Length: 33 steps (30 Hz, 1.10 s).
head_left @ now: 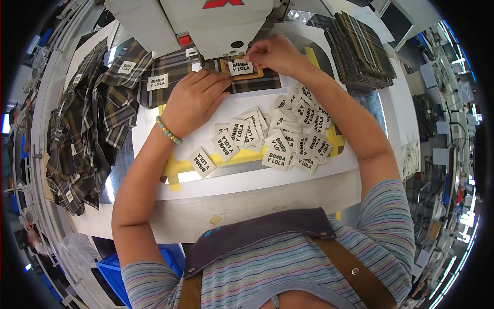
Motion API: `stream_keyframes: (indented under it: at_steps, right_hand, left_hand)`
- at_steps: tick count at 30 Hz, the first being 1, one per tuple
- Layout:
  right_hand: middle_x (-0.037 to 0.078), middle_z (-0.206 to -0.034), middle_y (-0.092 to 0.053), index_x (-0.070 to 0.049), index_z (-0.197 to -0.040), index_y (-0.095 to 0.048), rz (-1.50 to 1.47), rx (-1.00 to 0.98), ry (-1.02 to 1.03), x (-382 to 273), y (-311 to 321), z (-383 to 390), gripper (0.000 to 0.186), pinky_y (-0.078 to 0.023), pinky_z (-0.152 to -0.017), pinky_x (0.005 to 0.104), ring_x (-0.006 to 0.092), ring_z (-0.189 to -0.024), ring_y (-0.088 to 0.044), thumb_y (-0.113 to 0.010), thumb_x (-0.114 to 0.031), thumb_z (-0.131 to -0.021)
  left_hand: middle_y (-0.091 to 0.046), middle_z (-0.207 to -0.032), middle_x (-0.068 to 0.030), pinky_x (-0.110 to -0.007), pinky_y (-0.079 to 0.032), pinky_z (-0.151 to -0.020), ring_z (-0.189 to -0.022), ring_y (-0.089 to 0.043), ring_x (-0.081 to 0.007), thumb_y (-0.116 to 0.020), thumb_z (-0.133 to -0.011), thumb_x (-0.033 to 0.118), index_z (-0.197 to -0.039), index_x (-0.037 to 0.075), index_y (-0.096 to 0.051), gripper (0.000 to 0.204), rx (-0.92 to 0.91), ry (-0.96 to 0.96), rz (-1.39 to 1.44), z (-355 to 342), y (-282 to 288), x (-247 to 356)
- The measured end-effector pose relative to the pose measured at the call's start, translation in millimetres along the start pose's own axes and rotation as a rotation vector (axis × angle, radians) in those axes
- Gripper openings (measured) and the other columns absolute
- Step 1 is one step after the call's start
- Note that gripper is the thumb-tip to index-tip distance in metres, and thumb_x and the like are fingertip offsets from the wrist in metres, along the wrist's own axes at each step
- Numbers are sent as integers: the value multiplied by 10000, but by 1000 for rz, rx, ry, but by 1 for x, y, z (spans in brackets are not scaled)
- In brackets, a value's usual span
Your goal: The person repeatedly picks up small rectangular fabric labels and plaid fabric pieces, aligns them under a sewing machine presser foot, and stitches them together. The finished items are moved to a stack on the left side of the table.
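A strip of brown plaid fabric [180, 64] lies under the head of a white sewing machine [216, 26]. On it sits an orange-brown frame [256, 76], with a white fabric label [240, 67] bearing black print inside it. My left hand [198, 98] rests with fingers stretched out flat, their tips at the frame's left side. At the label's upper right corner, my right hand [275, 54] pinches with thumb and forefinger; the exact grip is partly hidden. A heap of loose labels [303, 129] lies in front of my hands.
Plaid pieces with labels [87, 129] hang over the table's left side. A tall stack of folded plaid fabric [360, 51] stands at the back right. Yellow tape [195, 166] marks the white work surface. A blue crate [116, 275] is below at the left.
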State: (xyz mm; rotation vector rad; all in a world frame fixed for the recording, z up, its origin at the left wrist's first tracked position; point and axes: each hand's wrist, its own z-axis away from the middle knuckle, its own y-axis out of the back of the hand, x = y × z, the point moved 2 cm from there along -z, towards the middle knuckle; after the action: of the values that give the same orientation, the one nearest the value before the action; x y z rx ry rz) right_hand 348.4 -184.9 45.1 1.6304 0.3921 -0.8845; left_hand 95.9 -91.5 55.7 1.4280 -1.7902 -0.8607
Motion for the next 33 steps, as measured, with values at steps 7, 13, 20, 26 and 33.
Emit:
stream_keyframes:
  at_steps: [7,13,20,26,33]
  right_hand:
    - [56,-778,-764,-66,-975,-847,94,-51,67,-4,4,-7,242,-544,-682,311,144,-680,-679,-776,-277,-882]
    - [55,-781,-767,-44,-974,-833,162,-74,131,-13,8,-5,197,-541,-692,298,136,-685,-677,-775,-208,-881]
    - [94,-1057,-775,-58,-1016,-813,367,154,517,-29,14,28,155,-586,-836,392,271,-957,-732,-710,-83,-903]
    - [46,-1171,-739,-93,-1115,-764,584,55,692,-20,10,46,256,-596,-901,427,291,-1091,-694,-664,-34,-888]
    - [115,-1263,-738,-33,-1226,-748,376,47,716,-23,-8,47,360,-576,-1015,422,332,-1186,-677,-630,41,-894]
  left_hand:
    - [-628,-1517,-72,-457,-460,-1157,-1421,-538,-319,-701,-995,250,-1429,62,-643,475,-130,54,-37,2,-10,0]
    - [-559,-1595,-94,-535,-343,-1250,-1511,-440,-358,-649,-1033,279,-1506,56,-576,528,-203,93,14,2,-15,-2]
    - [-561,-1588,-109,-535,-324,-1270,-1521,-424,-378,-659,-1025,276,-1533,56,-550,564,-205,105,28,4,-15,-4]
    - [-576,-1563,-122,-523,-352,-1255,-1513,-439,-368,-707,-990,246,-1511,43,-563,577,-182,114,68,2,-15,-3]
    - [-698,-1373,-147,-461,-497,-1119,-1328,-607,-346,-766,-952,229,-1332,11,-689,445,-43,142,2,5,-8,-9]
